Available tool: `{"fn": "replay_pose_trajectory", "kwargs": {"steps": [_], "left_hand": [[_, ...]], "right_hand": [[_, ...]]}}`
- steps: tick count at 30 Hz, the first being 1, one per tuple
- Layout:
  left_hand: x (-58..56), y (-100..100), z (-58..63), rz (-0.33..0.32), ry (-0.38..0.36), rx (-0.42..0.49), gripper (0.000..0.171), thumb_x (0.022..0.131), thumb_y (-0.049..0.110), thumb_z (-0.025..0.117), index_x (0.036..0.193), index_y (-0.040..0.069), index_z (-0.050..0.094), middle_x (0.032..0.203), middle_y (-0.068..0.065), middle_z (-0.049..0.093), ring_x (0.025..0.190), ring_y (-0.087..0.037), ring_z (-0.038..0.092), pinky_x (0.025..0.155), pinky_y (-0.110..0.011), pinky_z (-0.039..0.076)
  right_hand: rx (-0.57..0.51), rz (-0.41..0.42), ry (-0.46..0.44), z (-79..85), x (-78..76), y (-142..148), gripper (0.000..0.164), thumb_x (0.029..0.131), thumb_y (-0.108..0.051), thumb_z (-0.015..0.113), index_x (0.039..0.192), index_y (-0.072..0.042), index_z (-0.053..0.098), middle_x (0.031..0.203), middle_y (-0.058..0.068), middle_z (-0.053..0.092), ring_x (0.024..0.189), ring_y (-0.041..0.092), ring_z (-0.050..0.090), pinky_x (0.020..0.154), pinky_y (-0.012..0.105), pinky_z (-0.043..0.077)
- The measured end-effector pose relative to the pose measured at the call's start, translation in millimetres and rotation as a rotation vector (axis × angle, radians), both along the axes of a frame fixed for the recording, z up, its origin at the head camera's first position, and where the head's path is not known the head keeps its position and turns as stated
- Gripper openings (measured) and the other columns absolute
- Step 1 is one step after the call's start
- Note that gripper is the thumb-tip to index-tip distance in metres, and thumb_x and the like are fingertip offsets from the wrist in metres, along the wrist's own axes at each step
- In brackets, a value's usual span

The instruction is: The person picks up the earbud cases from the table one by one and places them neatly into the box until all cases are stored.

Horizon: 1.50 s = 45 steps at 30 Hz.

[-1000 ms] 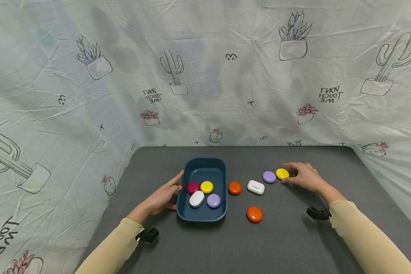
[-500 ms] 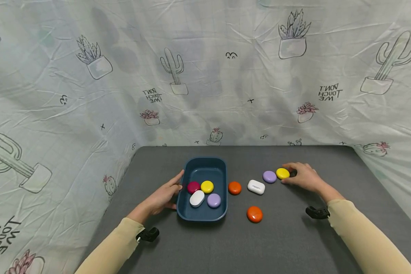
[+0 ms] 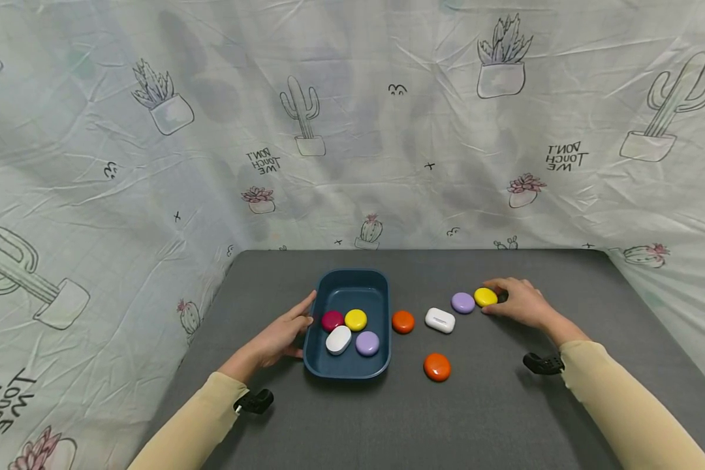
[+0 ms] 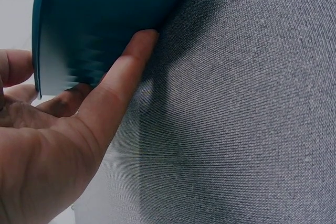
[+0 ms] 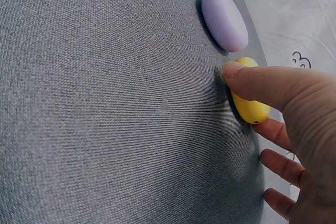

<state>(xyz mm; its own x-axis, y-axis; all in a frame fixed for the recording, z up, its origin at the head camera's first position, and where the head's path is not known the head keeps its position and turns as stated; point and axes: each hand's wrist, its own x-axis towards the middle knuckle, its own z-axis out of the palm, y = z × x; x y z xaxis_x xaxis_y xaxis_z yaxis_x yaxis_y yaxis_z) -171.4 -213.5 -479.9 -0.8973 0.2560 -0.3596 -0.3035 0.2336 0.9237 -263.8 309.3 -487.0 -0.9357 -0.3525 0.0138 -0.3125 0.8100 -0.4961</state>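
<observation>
My right hand [image 3: 517,302] pinches a yellow piece [image 3: 485,297] on the tabletop, thumb across it, fingertip at its end: smooth, rounded, tiny hole in the edge. My left hand [image 3: 277,339] has fingers spread against the tray [image 3: 354,287], thumb low on the outer wall, others by the rim. Tray is smooth blue, rounded rectangle, left of centre. Inside: maroon piece [image 3: 332,320], second yellow piece [image 3: 356,320], oblong white piece [image 3: 338,340], lilac piece [image 3: 367,343]. Outside, right of tray: orange disc [image 3: 403,322] just beside it, white case [image 3: 440,320], purple disc [image 3: 463,303] next to the yellow one, glossy orange disc [image 3: 437,367] nearer me. Table [image 3: 482,418] is grey woven fabric. Arms reach in from both lower corners, beige sleeves [image 3: 640,405], black wrist straps [image 3: 543,363]. Wrinkled pale backdrop [image 3: 352,130], cactus drawings, mirrored "DON'T TOUCH" lettering; mark on white case too small to read.
</observation>
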Motion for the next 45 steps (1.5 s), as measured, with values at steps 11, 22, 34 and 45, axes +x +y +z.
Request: {"fn": "replay_pose_trajectory", "kwargs": {"steps": [11, 22, 34, 45], "left_hand": [[-4.6, -2.4, 2.6, -0.015, 0.006, -0.004, 0.063, 0.109, 0.021, 0.042, 0.163, 0.045, 0.018, 0.164, -0.019, 0.023, 0.13, -0.041, 0.046, 0.076, -0.049, 0.058], [-9.5, -5.3, 4.3, -0.021, 0.001, 0.003, 0.063, 0.11, 0.02, 0.042, 0.163, 0.044, 0.018, 0.163, -0.019, 0.024, 0.129, -0.04, 0.048, 0.077, -0.051, 0.058], [-12.8, -8.3, 6.4, -0.025, -0.003, 0.015, 0.063, 0.109, 0.019, 0.042, 0.164, 0.041, 0.018, 0.164, -0.021, 0.022, 0.134, -0.043, 0.045, 0.079, -0.054, 0.058], [-15.6, -7.7, 5.6, -0.033, -0.013, 0.023, 0.063, 0.11, 0.02, 0.04, 0.164, 0.041, 0.016, 0.164, -0.021, 0.019, 0.137, -0.046, 0.041, 0.08, -0.055, 0.057]], "right_hand": [[-0.003, -0.007, 0.017, 1.5, -3.3, -0.4, 0.059, 0.086, -0.039, 0.083, 0.131, -0.005, 0.067, 0.118, 0.017, 0.065, 0.109, 0.042, 0.052, 0.081, 0.06, 0.038], [-0.061, -0.013, 0.083, 32.3, -6.9, -9.7, 0.055, 0.089, -0.029, 0.082, 0.136, -0.005, 0.064, 0.122, 0.019, 0.064, 0.114, 0.043, 0.044, 0.088, 0.058, 0.033], [-0.146, 0.104, 0.099, 70.3, -2.9, -68.2, 0.056, 0.087, -0.027, 0.084, 0.138, -0.013, 0.065, 0.123, 0.009, 0.063, 0.121, 0.036, 0.04, 0.096, 0.057, 0.031], [-0.163, 0.267, 0.108, 85.8, 1.2, -136.5, 0.058, 0.085, -0.029, 0.086, 0.139, -0.02, 0.067, 0.124, 0.004, 0.064, 0.116, 0.032, 0.044, 0.095, 0.056, 0.032]]}}
